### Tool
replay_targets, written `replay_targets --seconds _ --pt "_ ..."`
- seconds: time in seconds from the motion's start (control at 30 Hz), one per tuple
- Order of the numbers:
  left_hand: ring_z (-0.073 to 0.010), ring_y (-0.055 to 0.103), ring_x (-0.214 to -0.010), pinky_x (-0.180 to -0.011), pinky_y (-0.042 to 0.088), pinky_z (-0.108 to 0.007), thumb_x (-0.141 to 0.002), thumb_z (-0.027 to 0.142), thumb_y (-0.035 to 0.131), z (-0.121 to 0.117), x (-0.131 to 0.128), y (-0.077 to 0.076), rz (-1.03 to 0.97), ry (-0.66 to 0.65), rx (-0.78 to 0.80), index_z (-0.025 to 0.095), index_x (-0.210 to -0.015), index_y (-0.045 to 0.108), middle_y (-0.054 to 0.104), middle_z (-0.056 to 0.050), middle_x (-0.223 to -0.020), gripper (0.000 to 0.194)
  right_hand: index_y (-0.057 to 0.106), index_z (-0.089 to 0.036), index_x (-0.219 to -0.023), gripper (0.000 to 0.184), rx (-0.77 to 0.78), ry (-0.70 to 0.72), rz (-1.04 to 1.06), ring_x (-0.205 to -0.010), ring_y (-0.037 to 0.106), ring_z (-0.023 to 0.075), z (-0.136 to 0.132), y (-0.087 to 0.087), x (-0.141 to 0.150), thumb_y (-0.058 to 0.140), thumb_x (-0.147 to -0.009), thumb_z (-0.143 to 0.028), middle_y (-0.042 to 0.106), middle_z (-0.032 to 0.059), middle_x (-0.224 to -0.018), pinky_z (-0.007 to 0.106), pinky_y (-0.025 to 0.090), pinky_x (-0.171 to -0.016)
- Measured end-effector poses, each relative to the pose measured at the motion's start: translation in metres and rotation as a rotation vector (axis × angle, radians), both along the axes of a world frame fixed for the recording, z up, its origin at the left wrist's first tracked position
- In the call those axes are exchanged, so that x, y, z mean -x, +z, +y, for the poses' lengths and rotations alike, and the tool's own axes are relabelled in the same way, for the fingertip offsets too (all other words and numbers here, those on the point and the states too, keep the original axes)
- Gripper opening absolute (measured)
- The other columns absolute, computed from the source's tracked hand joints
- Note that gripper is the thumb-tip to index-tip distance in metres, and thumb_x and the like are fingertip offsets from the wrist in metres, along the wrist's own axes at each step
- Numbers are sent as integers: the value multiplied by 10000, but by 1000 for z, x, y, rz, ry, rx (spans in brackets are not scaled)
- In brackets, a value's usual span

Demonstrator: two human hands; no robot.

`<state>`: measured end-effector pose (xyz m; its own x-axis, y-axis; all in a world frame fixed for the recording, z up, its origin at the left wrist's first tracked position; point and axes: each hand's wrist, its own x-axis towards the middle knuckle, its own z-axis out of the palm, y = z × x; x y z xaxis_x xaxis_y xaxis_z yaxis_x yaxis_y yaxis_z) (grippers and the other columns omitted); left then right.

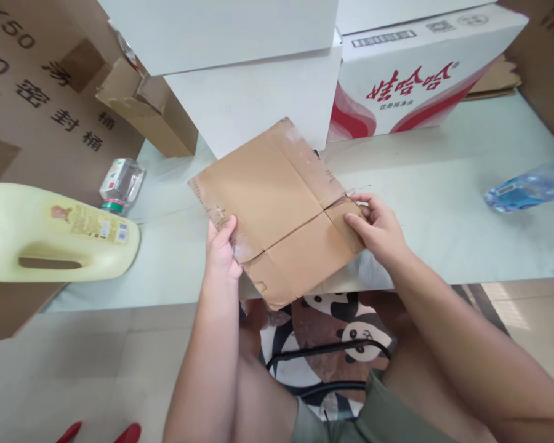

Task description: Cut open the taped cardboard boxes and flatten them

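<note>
A flattened brown cardboard box (pixel 263 191) is held up, tilted, over the front edge of the table. Creases cross it, and its edges look torn and have bits of clear tape on them. My left hand (pixel 222 246) grips its left edge, thumb on top and the other fingers behind. At the right corner, my right hand (pixel 376 224) pinches a flap between thumb and fingers. Some clear plastic or tape (pixel 373 274) hangs below that hand; what it belongs to I cannot tell.
White cartons (pixel 258 98) and a red-and-white water carton (pixel 410 86) stand behind. On the left are a yellow jug (pixel 96 246), a small clear bottle (pixel 122 181) and an open brown box (pixel 166 117). A plastic water bottle (pixel 526 187) lies at the right.
</note>
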<state>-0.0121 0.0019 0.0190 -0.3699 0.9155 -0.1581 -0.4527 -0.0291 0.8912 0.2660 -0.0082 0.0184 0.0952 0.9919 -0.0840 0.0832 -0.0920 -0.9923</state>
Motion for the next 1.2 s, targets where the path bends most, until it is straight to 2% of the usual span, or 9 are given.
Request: replay_targets --seconds 0.13,0.23,0.37,0.5,0.57,0.83,1.0,1.1,1.2 --pt "-260 698 -1137 -1017 554 -409 -670 239 801 4 4 -7 -10 68 -1 246 -1024 658 752 -49 -1104 382 568 -261 -1048 435 -24 11 221 -648 599 157 0 3 1 737 -731 -507 644 -16 -780 275 468 -569" --pt "-248 692 -1135 -1005 555 -416 -692 246 774 7 8 -11 -29 92 36 261 -1031 656 740 -42 -1146 359 602 -242 -936 436 21 151 354 -585 555 142 -5 2 4 789 -685 -546 627 -10 -734 269 443 -500" --pt "-230 707 -1059 -985 559 -401 -693 251 780 7 6 -10 3 90 46 265 -1009 660 748 -31 -1072 338 621 -209 -793 401 129 376 290 -549 572 142 -14 -3 6 796 -711 -561 644 7 -669 275 459 -478" --pt "-226 718 -995 -934 581 -388 -677 233 794 6 6 -10 0 86 51 262 -990 670 751 -24 -1024 339 666 -178 -796 390 251 601 251 -509 619 133 -17 -1 9 769 -755 -552 690 22 -667 238 417 -424" --pt "-228 719 -989 -927 585 -393 -677 227 792 5 9 -11 -19 88 64 259 -988 674 753 -29 -1027 334 677 -165 -788 397 284 666 277 -495 631 132 -17 1 11 769 -755 -550 701 28 -660 228 405 -404" --pt "-239 719 -1011 -964 568 -421 -656 248 838 -5 21 -15 19 50 15 246 -988 668 745 -48 -1067 373 707 -151 -798 441 348 583 382 -513 667 137 -29 -1 19 854 -647 -538 752 52 -730 222 456 -414" --pt "-231 719 -1028 -996 548 -408 -670 266 807 -4 21 -12 -2 34 65 249 -1004 665 742 -48 -1091 363 689 -163 -723 419 324 481 407 -478 640 142 -28 2 24 881 -599 -515 733 36 -643 239 461 -404" --pt "-247 712 -1063 -978 552 -395 -757 353 679 0 17 -7 -65 53 83 239 -980 684 754 -48 -1051 250 671 -180 -714 402 290 408 449 -449 614 144 -26 6 25 862 -607 -518 709 22 -588 250 460 -391" --pt "-207 723 -833 -783 587 -331 -821 380 513 2 13 -1 -174 120 70 217 -850 645 729 -41 -843 212 665 -187 -749 407 259 323 475 -424 588 137 -29 8 24 856 -595 -512 706 15 -592 258 461 -380"
